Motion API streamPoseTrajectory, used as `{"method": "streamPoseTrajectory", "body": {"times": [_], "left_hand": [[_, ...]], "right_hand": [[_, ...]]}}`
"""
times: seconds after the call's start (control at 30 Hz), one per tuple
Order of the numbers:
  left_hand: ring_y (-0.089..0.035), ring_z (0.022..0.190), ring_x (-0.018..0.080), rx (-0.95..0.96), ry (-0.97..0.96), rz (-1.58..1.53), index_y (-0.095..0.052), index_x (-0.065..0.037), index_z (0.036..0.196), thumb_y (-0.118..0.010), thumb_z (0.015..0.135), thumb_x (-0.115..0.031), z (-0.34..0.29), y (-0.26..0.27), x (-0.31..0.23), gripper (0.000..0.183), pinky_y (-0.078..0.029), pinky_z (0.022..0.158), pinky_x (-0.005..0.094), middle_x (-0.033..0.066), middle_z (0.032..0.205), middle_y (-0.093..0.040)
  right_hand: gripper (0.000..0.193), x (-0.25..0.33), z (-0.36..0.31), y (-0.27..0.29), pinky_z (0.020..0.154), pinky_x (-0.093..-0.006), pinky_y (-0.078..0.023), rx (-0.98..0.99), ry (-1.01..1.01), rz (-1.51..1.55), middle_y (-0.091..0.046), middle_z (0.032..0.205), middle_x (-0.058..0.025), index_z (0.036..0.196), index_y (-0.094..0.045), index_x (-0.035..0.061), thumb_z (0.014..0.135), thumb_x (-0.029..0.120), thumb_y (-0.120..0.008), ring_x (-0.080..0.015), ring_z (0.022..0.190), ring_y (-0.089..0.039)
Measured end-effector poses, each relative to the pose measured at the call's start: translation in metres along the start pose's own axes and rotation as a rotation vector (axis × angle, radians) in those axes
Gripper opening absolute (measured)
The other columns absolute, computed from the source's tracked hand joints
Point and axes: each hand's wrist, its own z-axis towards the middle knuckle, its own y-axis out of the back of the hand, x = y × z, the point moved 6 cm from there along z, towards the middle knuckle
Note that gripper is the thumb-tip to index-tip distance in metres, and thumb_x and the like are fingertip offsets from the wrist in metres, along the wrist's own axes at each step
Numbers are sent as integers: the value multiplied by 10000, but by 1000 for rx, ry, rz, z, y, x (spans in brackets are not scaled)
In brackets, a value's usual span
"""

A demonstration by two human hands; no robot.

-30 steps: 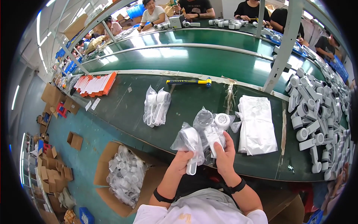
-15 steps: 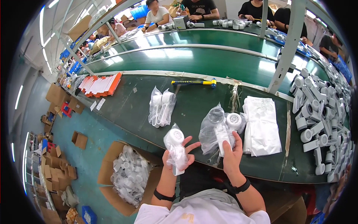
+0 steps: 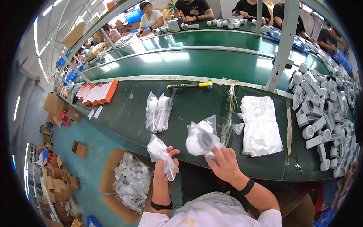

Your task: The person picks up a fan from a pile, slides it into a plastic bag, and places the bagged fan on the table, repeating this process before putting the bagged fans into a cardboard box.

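Observation:
My left hand (image 3: 165, 171) is closed round the handle end of a white handheld fan (image 3: 156, 148) in a clear plastic bag, its round head tipped up and away from me. My right hand (image 3: 228, 163) grips bagged white fans (image 3: 199, 140) over the table's near edge; motion blurs them, and I cannot tell how many there are. Ahead of my left hand, two bagged fans (image 3: 159, 111) lie side by side on the dark green table. To the right of my right hand lies a stack of flat white plastic bags (image 3: 261, 126).
A yellow and black hammer (image 3: 190, 86) lies along the table's far side. An orange tray (image 3: 112, 90) of white slips stands far left, a heap of loose fans (image 3: 317, 109) far right. Below left is an open carton (image 3: 107, 181) of bagged fans. Co-workers sit beyond the green conveyor (image 3: 170, 62).
My right hand has lifted the bagged fans off the table and swung them left, its back now turned up. My left hand has shifted slightly left with its bagged fan.

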Motion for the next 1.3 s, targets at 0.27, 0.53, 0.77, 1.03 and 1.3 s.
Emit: {"method": "streamPoseTrajectory", "body": {"times": [0.27,0.53,0.77,1.03,1.3], "left_hand": [[-661,928,268,-19,5,-140,-370,-17,1374,-657,813,-387,-10,0,-5,731,-574,500,344,168,1282,-531],[-584,1087,238,-133,-80,29,-460,-18,1305,-753,757,-243,-22,8,-7,661,-460,983,383,108,1196,-580],[-614,988,223,-419,13,262,-478,-9,1276,-682,763,-61,-23,2,-20,554,-511,868,368,101,1100,-606],[-603,965,227,-870,-240,714,-527,5,1237,-679,739,-10,-75,51,-81,521,-489,848,350,92,1080,-606],[-629,940,218,-1428,-101,889,-569,39,1182,-743,694,-95,-253,214,-120,535,-487,828,332,122,1066,-654]], "right_hand": [[79,28,3,4,737,-414,-414,97,172,-13,-550,1249,-64,803,-628,190,731,204,-656,-300,948,-523],[55,34,3,6,738,-419,-422,99,201,-39,-555,1241,-18,748,-595,208,735,200,-648,-292,961,-530],[90,29,4,5,740,-431,-424,97,181,25,-555,1233,-84,779,-625,190,703,177,-673,-317,968,-533],[321,-17,-15,-4,987,-377,-395,37,-613,592,-476,1277,-233,999,-592,69,706,6,-709,-350,1132,-520],[329,-24,-40,-17,946,-279,-374,16,-1019,1126,-513,1118,-45,1045,-529,49,749,-51,-629,-148,1030,-496]]}}
